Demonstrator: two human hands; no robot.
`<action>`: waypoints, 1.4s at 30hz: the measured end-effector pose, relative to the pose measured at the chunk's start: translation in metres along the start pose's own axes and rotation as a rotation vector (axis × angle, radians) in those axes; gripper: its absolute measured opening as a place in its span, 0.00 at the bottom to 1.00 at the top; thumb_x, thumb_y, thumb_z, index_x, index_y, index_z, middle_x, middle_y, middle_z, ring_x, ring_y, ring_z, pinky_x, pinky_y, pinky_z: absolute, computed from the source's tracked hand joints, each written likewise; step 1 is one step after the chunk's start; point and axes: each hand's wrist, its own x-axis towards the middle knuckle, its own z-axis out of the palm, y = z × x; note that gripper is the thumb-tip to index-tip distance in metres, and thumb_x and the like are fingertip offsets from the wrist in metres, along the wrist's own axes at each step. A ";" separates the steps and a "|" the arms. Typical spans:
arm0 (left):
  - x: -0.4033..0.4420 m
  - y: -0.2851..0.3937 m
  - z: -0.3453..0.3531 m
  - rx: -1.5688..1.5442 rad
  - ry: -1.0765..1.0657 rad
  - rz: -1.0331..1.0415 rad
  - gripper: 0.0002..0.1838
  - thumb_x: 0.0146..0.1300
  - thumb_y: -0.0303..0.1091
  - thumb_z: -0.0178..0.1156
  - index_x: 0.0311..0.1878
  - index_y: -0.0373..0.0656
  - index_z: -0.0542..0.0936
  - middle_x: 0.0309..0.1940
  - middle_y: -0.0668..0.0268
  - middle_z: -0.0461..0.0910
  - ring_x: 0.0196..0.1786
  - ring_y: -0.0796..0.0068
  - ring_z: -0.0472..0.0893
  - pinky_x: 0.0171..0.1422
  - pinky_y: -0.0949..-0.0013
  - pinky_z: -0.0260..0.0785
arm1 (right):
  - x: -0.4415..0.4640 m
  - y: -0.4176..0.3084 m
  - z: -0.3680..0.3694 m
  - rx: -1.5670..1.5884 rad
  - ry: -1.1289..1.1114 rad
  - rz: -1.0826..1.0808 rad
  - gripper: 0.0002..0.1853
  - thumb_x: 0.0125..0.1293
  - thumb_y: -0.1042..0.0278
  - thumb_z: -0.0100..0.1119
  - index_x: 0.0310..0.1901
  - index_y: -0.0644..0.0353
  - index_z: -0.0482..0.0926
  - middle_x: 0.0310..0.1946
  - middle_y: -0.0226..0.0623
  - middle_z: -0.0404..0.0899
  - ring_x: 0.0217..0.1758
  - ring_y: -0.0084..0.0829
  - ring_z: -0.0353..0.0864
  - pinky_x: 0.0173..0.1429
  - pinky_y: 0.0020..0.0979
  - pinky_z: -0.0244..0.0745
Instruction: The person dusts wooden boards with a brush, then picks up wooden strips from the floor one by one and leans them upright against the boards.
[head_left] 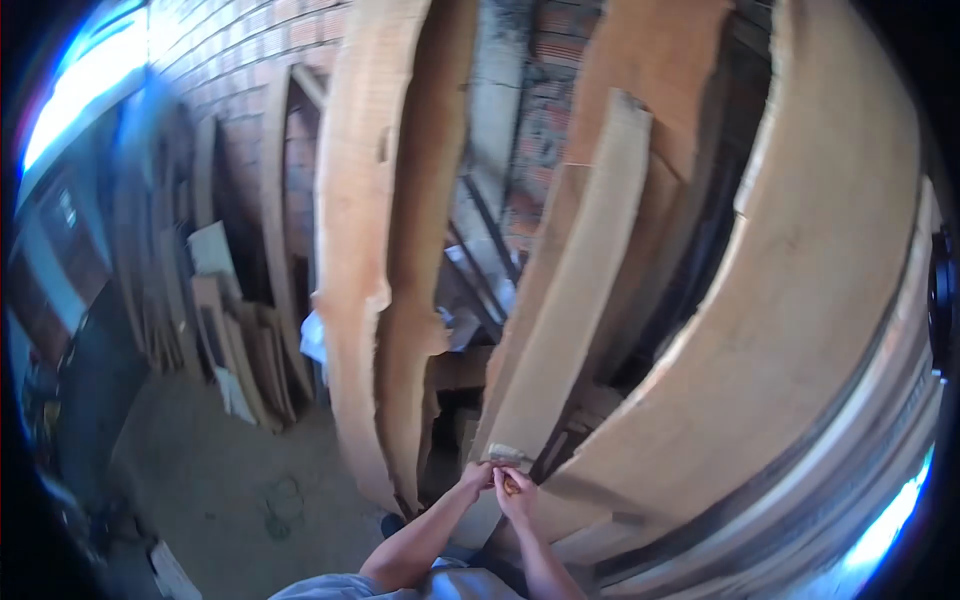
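Both hands meet low in the middle of the view, in front of a long pale board (570, 300) that leans against the wall. My left hand (478, 475) is closed, its fingers right beside the right hand. My right hand (516, 496) is closed round a small tool with a pale, blocky head (507, 454) and an orange part (511, 486) showing between the fingers. Its exact kind is too small to make out. The pale head lies over the board's lower end; whether it touches the wood I cannot tell.
Tall rough-edged slabs (360, 230) lean to the left, and a wide curved-looking slab (820, 240) stands close on the right. Behind is a brick wall (240, 50). Shorter boards (240, 350) stand at the left above the concrete floor (220, 470).
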 end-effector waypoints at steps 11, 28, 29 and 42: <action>-0.082 0.191 -0.072 -0.253 0.178 0.514 0.12 0.69 0.41 0.60 0.39 0.40 0.81 0.27 0.72 0.76 0.29 0.84 0.74 0.34 0.77 0.68 | 0.097 -0.203 0.054 0.289 -0.071 -0.414 0.16 0.67 0.68 0.58 0.54 0.63 0.76 0.45 0.47 0.83 0.46 0.43 0.85 0.51 0.39 0.80; -0.083 0.232 -0.276 0.109 0.032 0.392 0.23 0.72 0.53 0.54 0.42 0.39 0.82 0.31 0.69 0.79 0.32 0.80 0.76 0.40 0.74 0.70 | 0.168 -0.347 0.160 -0.364 0.005 -0.800 0.20 0.67 0.68 0.60 0.61 0.57 0.75 0.37 0.44 0.84 0.33 0.43 0.86 0.35 0.38 0.82; -0.080 0.231 -0.285 0.096 0.070 0.383 0.22 0.72 0.50 0.54 0.42 0.38 0.83 0.32 0.69 0.79 0.31 0.80 0.75 0.39 0.74 0.69 | 0.171 -0.346 0.168 -0.418 -0.004 -0.791 0.20 0.68 0.68 0.59 0.61 0.57 0.75 0.37 0.42 0.83 0.32 0.42 0.85 0.33 0.37 0.81; -0.067 0.165 -0.355 -0.212 0.121 0.278 0.22 0.73 0.49 0.54 0.42 0.36 0.81 0.32 0.69 0.79 0.29 0.82 0.73 0.38 0.75 0.68 | 0.190 -0.336 0.240 -0.492 -0.278 -0.761 0.15 0.67 0.61 0.59 0.54 0.52 0.81 0.40 0.38 0.84 0.38 0.41 0.85 0.41 0.38 0.79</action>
